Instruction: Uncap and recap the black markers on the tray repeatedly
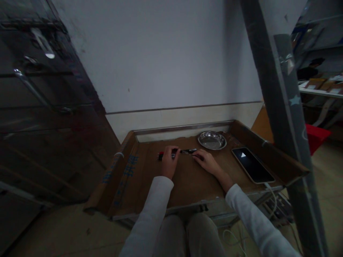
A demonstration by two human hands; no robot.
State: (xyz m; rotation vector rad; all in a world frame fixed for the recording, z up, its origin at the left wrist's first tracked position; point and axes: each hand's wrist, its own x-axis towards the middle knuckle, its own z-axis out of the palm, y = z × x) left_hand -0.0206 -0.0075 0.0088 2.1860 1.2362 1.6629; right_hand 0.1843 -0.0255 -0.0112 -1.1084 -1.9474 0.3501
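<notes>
My left hand [169,161] is closed, its thumb and fingers pinched together near a short dark piece over the cardboard. To its left, partly hidden by the fingers, lies a red-and-black group of small slim things [160,155]. My right hand [207,160] is closed too, its fingertips pinched at a thin dark piece [196,156] too small to name. Between the hands, a dark slim pen-like thing with light marks [189,151] lies just beyond the right fingertips. What exactly each hand holds is too small and dim to make out.
A round shiny metal dish [212,140] stands at the back right. A phone [252,165] with a cable [273,194] lies at the right. Raised cardboard sides [118,167] edge the table, and a wall [171,64] rises behind. A grey post [281,107] stands at the right.
</notes>
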